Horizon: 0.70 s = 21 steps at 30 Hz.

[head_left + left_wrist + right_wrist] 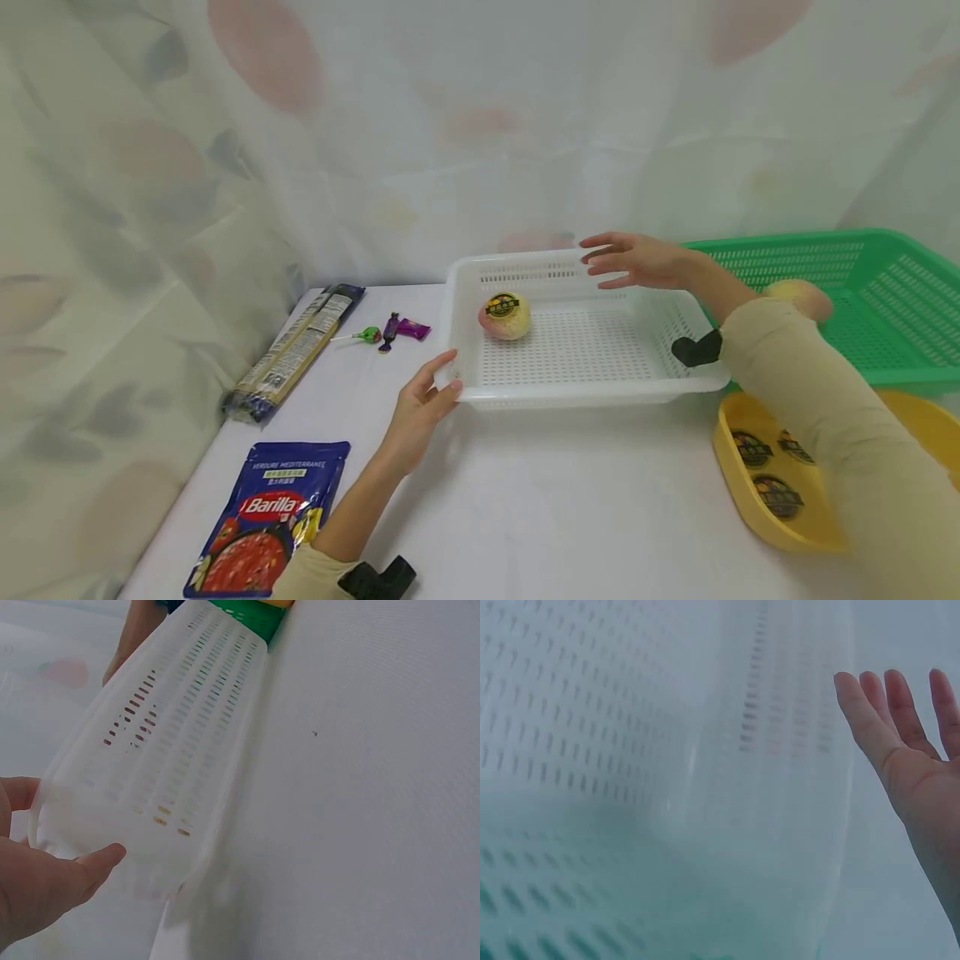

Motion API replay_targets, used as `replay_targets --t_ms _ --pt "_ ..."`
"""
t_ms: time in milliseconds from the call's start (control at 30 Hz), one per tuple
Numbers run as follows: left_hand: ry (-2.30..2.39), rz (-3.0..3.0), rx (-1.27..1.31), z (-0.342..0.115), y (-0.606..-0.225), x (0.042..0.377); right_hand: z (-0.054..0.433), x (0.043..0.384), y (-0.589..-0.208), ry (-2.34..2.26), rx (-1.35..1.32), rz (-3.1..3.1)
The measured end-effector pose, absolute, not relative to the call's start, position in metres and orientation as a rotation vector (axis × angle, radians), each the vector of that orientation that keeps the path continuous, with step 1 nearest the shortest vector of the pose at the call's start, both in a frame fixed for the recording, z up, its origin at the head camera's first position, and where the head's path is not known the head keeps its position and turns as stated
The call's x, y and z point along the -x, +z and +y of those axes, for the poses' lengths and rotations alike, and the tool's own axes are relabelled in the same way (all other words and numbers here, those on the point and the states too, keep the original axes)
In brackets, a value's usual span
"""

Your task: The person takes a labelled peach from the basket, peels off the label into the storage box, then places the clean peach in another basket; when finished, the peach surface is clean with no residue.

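A white perforated plastic basket (585,397) is at the middle of the table, with one pink-and-yellow peach (510,323) bearing a black label in its left part. My left hand (414,418) grips the basket's left end near the front corner. In the left wrist view, the thumb (101,864) lies against the outer wall while the other fingers go over the rim. Above the basket's back rim, my right hand (643,260) is spread, holding nothing. Its fingers (909,709) look extended and apart in the right wrist view.
To the right are a green basket (900,371) with another peach (801,297) and a yellow tub (731,467) showing black labels inside, partly behind my sleeve. At left lie a spaghetti pack (300,346), a lollipop (371,335), wrapped candies (412,328) and a blue Barilla pouch (270,508).
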<state>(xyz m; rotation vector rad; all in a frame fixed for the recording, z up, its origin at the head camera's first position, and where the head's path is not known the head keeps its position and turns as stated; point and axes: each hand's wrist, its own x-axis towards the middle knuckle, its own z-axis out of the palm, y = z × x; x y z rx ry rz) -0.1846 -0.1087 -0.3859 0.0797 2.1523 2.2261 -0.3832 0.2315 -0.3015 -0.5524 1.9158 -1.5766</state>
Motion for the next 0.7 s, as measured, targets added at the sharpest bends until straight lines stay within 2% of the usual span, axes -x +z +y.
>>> replay_targets --t_ms 267,700 --pt "2.216 2.167 -0.094 -0.103 -0.386 0.184 0.188 0.395 -0.326 -1.419 0.569 1.971" --pt "2.256 2.148 -0.107 -0.097 -0.388 0.182 0.133 0.387 -0.345 -1.269 0.614 2.107"
